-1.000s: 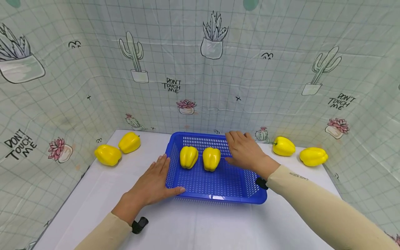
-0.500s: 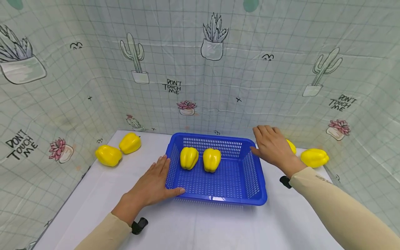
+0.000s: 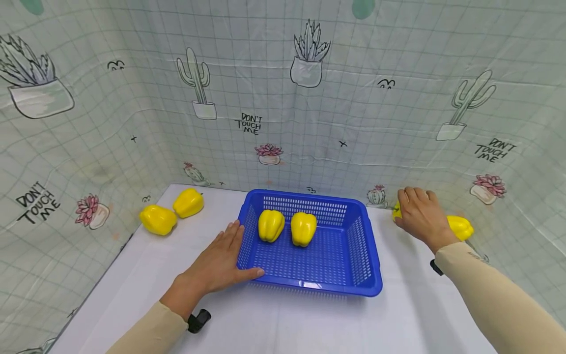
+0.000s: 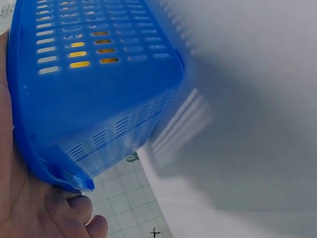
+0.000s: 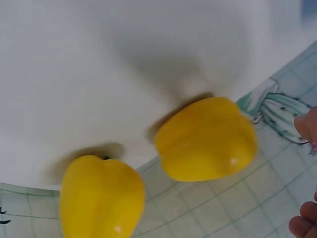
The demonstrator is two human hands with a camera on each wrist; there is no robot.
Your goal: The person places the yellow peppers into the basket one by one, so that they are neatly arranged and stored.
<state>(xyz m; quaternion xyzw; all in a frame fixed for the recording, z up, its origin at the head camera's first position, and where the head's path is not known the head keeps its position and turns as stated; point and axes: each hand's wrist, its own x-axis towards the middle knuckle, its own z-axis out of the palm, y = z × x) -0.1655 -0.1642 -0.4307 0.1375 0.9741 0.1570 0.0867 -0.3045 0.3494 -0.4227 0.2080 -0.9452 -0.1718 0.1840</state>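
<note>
A blue plastic basket [image 3: 309,286] stands mid-table and holds two yellow bell peppers [image 3: 271,225]. My left hand [image 3: 216,260] rests on its left rim, fingers straight and thumb lying at the front corner. In the left wrist view, the palm [image 4: 15,198] meets the basket's outer wall [image 4: 99,94]. To the right, my right hand [image 3: 422,215] is over a yellow bell pepper [image 3: 396,211], hiding most of it. The right wrist view shows the fingers [image 5: 304,225] apart from this nearer pepper [image 5: 205,141]. Beside it lies another yellow bell pepper [image 3: 461,227].
Two more yellow bell peppers [image 3: 158,220] lie at the table's back left. A white cloth [image 3: 247,324] covers the table. Patterned curtain [image 3: 283,98] hangs close behind and along both sides.
My right hand has moved right, from above the basket, past its right rim, to the pepper at the back right. The left hand stays on the basket, and the head view has shifted slightly.
</note>
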